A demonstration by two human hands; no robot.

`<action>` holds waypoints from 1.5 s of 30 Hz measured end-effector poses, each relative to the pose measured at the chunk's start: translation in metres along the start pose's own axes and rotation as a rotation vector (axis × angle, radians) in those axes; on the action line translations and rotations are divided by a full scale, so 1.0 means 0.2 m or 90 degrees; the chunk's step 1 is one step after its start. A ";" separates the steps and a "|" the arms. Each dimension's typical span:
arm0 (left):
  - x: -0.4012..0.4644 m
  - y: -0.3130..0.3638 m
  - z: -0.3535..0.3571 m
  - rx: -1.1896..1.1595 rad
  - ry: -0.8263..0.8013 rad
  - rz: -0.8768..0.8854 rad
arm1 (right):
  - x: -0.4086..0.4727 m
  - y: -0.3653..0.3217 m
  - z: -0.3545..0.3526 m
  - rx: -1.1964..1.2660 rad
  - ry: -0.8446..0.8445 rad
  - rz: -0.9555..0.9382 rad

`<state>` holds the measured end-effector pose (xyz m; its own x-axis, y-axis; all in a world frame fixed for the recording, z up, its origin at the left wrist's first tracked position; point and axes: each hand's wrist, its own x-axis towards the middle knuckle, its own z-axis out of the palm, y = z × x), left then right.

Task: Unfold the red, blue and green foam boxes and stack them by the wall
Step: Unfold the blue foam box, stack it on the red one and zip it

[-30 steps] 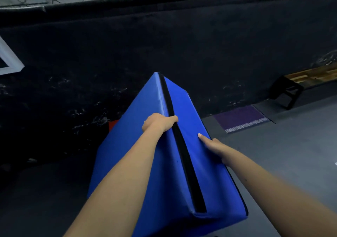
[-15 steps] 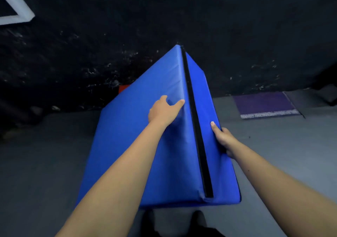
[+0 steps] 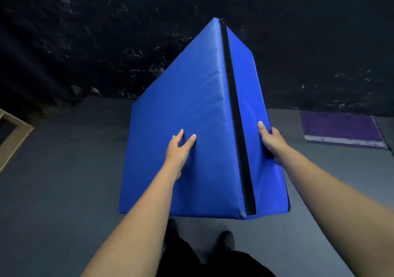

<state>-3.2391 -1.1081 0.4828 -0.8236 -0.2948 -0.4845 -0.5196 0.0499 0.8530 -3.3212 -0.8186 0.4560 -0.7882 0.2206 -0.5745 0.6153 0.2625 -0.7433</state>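
Holding blue box point(image 3: 191, 127): L hand point(image 3: 178, 151) flat, fingers spread on face; R hand point(image 3: 271, 142) grips side edge. Risk: slick cover, L palm slides, box tips w/ black strip point(image 3: 236, 116) seam splaying.

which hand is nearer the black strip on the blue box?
Right. The right hand grips the narrow panel just right of the black strip on the blue foam box. The left hand presses the broad left panel, farther from it.

No text, label, brand, number or sign can be read anywhere in view.
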 end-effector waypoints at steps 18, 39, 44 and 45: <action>-0.09 -0.57 -0.22 -0.480 0.229 -0.449 | 0.42 0.22 -0.13 0.006 -0.031 0.110; 0.46 -0.45 0.13 -0.155 0.344 -0.325 | 0.27 0.55 0.01 0.231 -0.055 0.173; 0.64 -0.53 0.08 -0.168 0.300 -0.328 | 0.40 0.61 0.15 0.231 -0.023 0.136; 0.67 -0.53 0.09 -0.169 0.289 -0.324 | 0.43 0.58 0.16 0.227 -0.008 0.121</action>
<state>-3.2984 -1.1367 0.3241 -0.2900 -0.5886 -0.7546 -0.6926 -0.4151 0.5899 -3.3170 -0.7982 0.3094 -0.6619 0.2212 -0.7162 0.7091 -0.1253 -0.6939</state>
